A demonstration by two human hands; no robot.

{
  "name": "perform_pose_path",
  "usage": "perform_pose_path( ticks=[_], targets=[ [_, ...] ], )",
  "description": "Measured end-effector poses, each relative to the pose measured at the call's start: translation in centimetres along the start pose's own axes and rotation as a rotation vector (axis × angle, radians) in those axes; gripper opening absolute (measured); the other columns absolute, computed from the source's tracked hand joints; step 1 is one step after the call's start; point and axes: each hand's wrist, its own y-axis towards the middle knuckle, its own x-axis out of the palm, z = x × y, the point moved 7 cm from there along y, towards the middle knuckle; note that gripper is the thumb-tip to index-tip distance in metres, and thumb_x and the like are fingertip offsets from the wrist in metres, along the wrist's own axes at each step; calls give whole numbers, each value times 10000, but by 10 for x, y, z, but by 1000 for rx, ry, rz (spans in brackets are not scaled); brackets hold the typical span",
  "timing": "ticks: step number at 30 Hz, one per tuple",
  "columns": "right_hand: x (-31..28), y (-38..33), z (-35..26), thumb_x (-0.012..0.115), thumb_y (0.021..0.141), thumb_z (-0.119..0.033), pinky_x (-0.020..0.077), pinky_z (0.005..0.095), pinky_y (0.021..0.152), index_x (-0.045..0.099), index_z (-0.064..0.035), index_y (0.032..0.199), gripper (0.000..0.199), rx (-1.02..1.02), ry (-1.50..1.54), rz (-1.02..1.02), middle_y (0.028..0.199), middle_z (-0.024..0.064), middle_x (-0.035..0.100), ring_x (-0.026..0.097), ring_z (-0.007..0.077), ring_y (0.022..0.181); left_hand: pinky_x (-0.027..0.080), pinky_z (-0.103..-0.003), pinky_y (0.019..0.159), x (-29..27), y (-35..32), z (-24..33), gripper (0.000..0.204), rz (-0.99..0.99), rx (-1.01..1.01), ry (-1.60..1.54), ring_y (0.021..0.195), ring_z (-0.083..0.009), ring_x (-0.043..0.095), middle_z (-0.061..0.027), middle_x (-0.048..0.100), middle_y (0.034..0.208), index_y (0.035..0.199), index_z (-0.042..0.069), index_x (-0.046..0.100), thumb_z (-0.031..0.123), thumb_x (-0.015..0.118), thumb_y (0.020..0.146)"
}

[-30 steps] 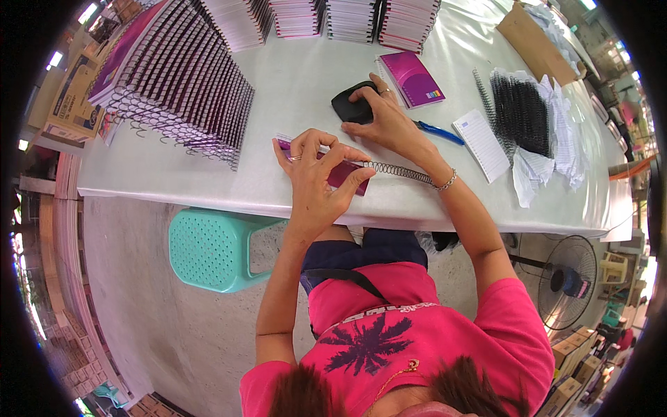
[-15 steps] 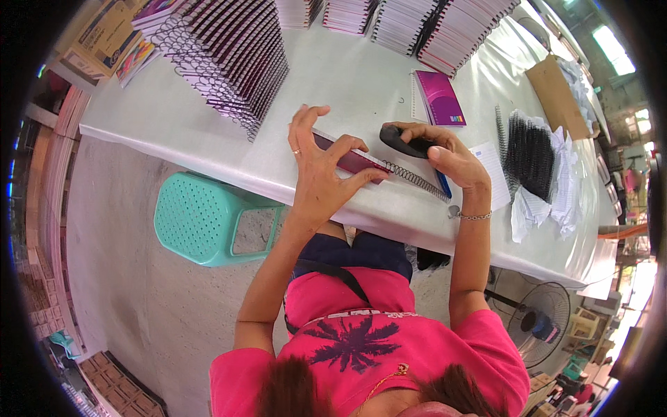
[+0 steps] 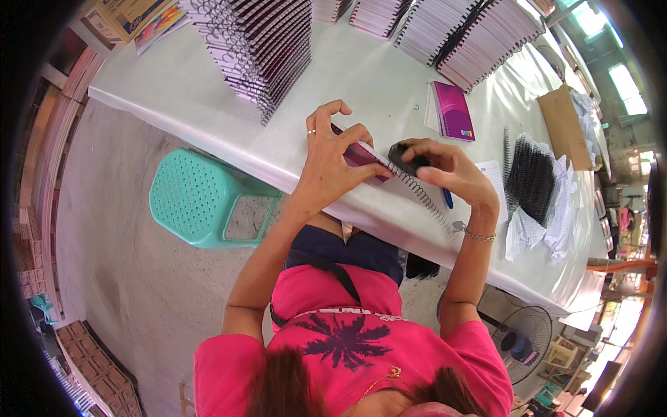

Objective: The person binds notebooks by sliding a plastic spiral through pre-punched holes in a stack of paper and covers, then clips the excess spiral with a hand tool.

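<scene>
My left hand [image 3: 329,165] grips a small notebook [image 3: 360,154] with a purple cover, thumb on its near side and fingers on the far side. From the notebook's right end a dark spiral coil [image 3: 422,194] trails toward my right wrist. In my right hand [image 3: 458,172] is a black rounded object [image 3: 404,158], its exact kind unclear, held beside the coil where it meets the notebook. Whether the black object touches the coil cannot be made out. A blue slim object [image 3: 447,199] lies below my right palm, partly hidden.
A tall stack of spiral notebooks [image 3: 260,59] stands at the far left, more stacks [image 3: 479,45] behind. One purple notebook [image 3: 455,111] lies beyond my right hand. Black coils [image 3: 531,174] sit on crumpled paper at right. A green stool [image 3: 191,198] and a fan [image 3: 517,344] flank the table.
My right hand has brought the black object closer to the notebook's end and the coil. My left hand keeps its hold on the notebook. The whole view has shifted slightly.
</scene>
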Motion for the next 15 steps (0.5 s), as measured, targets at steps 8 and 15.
perform_pose_path(
  ticks=[8, 15],
  targets=[
    [0, -7, -4, 719, 873, -223, 406, 316, 995, 680, 25, 1111, 346, 82, -47, 73, 1297, 115, 583, 545, 190, 1118, 382, -473, 964, -1, 7, -7, 476, 0, 46, -48, 1159, -369, 377, -117, 391, 1223, 831, 135, 670, 345, 941, 501],
    [-8, -2, 5, 751, 833, -285, 374, 337, 1054, 667, 15, 1102, 412, -53, 83, 171, 1342, 137, 555, 527, 222, 1191, 397, -447, 972, -1, 5, -8, 443, -64, 61, -78, 1151, -350, 380, -95, 400, 1206, 846, 135, 681, 331, 929, 536]
  ],
)
